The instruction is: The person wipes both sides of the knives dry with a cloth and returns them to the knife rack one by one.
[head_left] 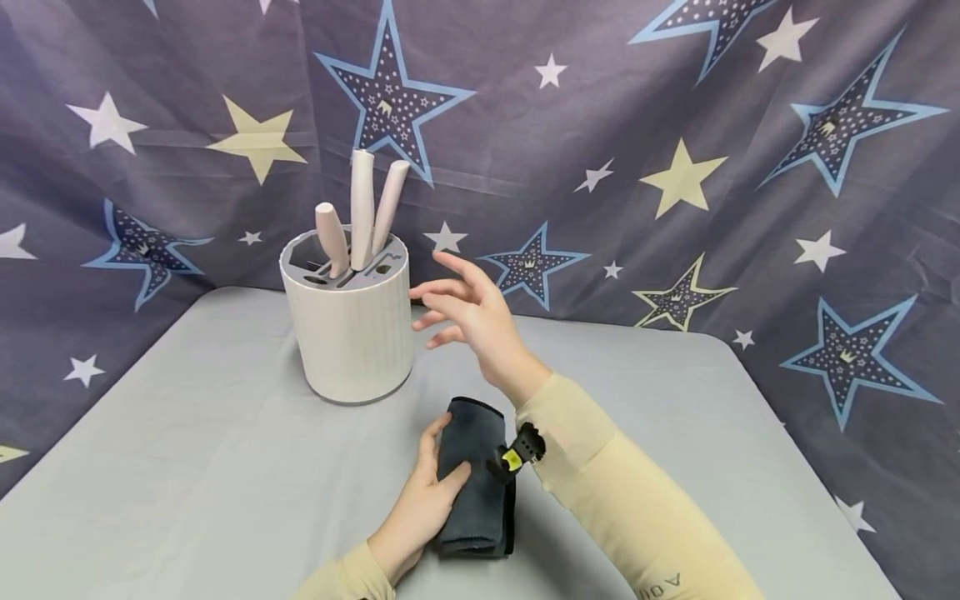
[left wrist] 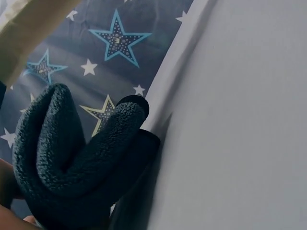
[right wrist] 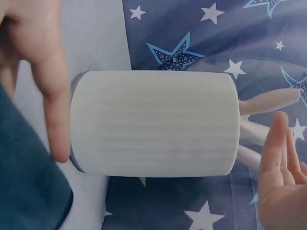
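My left hand (head_left: 416, 508) grips a folded dark grey cloth (head_left: 474, 492) near the front of the table, thumb on top and fingers along its left side. In the left wrist view the soft folds of the cloth (left wrist: 96, 158) show, with bits of the hand at the lower left corner. Raised in the air, my right hand (head_left: 483, 321) has its fingers spread and holds nothing. It is just right of a white ribbed knife block (head_left: 348, 342). Pale knife handles (head_left: 362, 208) stick up from the block's slotted grey top; their blades are hidden.
A light grey cloth covers the table (head_left: 187, 467). Behind it hangs a dark star-patterned curtain (head_left: 480, 150), close to the block. A black strap with a yellow mark (head_left: 512, 459) sits on the right wrist, above the cloth's right edge in the head view.
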`<state>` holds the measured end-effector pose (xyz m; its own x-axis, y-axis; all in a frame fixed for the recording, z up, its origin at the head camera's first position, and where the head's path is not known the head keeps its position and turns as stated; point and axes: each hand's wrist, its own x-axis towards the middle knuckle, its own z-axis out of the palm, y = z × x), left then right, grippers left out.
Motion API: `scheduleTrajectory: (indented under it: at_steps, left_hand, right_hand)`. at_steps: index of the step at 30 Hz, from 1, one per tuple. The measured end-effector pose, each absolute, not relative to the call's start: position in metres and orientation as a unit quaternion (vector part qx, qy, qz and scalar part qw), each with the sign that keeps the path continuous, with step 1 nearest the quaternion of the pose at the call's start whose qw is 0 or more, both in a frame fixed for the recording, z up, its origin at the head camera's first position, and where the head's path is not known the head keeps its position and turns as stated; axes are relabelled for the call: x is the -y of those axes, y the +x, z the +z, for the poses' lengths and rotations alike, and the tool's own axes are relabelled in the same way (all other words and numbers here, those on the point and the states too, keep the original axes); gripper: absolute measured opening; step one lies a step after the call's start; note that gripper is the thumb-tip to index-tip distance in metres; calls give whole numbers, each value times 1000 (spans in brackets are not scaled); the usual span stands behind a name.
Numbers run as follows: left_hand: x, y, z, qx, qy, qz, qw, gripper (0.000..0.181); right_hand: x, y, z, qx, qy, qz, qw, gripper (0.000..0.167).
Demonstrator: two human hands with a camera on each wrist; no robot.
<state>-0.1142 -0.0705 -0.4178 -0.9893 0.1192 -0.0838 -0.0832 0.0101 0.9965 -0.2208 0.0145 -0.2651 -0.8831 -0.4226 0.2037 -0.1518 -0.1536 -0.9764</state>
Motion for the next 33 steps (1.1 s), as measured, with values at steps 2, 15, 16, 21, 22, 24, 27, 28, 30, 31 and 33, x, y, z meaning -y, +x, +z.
scheduleTrajectory:
  at_steps: [2, 15, 16, 21, 22, 24, 27, 28, 30, 31, 33]
  left_hand:
    - [70, -115, -420, -745, 19, 664, 59, 64]
    - [80, -116, -419, -916, 40, 390, 82, 66]
    - [82, -117, -418, -915, 40, 391, 87, 66]
    - [89, -122, -414, -910, 36, 407, 76, 67]
    - [90, -122, -413, -910, 35, 408, 69, 68]
    - [93, -124, -410, -913, 36, 403, 53, 69]
    - [101, -129, -402, -924, 45, 378, 28, 73]
    - [105, -131, -399, -930, 51, 363, 18, 73]
    - [114, -136, -391, -942, 65, 328, -7, 76]
    - [119, -138, -387, -949, 71, 308, -24, 77]
    - [129, -142, -379, -959, 85, 260, -66, 77]
  right_hand:
    - [-19, -220, -268, -642, -214, -731, 87, 52]
    - [-50, -217, -293, -636, -165, -750, 74, 47]
    - [-52, -218, -294, -633, -160, -753, 75, 47]
    - [-64, -219, -296, -619, -151, -767, 71, 48]
    - [-67, -219, -296, -617, -151, -769, 68, 47]
    - [-73, -217, -295, -619, -154, -768, 59, 47]
    - [-85, -213, -294, -634, -163, -756, 27, 44]
    - [-89, -212, -294, -642, -165, -749, 12, 42]
    - [-98, -211, -293, -659, -171, -732, -25, 39]
    - [-103, -211, -293, -670, -174, -721, -45, 39]
    - [-115, -212, -293, -699, -176, -688, -83, 38]
